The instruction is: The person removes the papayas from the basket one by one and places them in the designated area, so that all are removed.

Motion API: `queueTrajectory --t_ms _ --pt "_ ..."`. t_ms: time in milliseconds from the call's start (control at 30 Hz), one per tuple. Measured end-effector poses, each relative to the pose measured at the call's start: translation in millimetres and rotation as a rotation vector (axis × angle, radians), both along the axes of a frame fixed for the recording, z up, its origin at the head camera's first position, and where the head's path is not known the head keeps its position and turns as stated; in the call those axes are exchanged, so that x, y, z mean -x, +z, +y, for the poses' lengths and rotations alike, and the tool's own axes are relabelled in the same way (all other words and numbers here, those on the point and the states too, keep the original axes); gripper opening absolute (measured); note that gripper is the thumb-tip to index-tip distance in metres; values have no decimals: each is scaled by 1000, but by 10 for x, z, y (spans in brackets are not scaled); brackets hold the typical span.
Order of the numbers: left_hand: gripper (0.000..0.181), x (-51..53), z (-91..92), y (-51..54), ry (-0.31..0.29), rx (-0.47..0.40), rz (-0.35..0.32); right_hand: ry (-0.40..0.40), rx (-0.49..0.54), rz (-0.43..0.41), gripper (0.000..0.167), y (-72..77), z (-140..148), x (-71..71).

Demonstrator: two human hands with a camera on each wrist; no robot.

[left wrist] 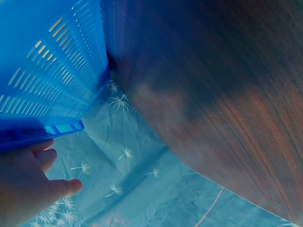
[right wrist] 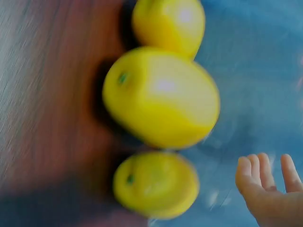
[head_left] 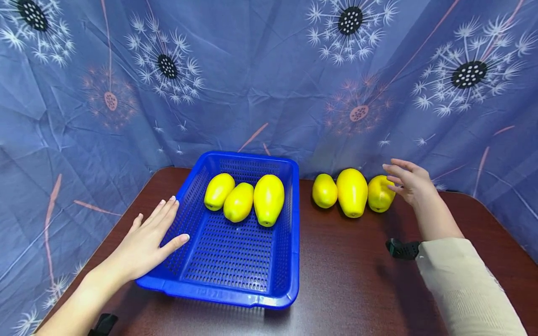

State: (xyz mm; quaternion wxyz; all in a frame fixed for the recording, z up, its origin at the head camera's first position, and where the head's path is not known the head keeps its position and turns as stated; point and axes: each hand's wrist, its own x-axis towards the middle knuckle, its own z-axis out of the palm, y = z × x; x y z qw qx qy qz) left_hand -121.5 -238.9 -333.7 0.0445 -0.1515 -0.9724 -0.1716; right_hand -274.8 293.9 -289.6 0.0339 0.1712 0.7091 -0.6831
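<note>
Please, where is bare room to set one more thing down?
Free: the near floor of the blue perforated plastic basket, in front of three yellow oval fruits; the brown wooden table between basket and beige sleeve, before three more yellow fruits. Crowded: both fruit groups.

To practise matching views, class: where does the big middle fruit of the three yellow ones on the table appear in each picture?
Head: the big middle fruit is right of centre, beyond the blue basket.
Left wrist: not in it.
Right wrist: near the centre, between two smaller fruits.
Shared landmark: the brown table, in all three views.
</note>
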Motion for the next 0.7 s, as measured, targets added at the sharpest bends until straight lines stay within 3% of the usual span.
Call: queueTrajectory --t_ms 200,367,533,700 --pt "79 9 9 3 1 2 2 180 30 10 87 276 -385 14" --pt "79 3 3 0 0 8 6 266 15 23 78 436 -749 17" --pt "79 -7 -7 5 4 10 8 316 19 33 69 504 -1100 31" --pt "79 -10 -2 9 1 7 4 359 42 17 63 466 -1420 46"
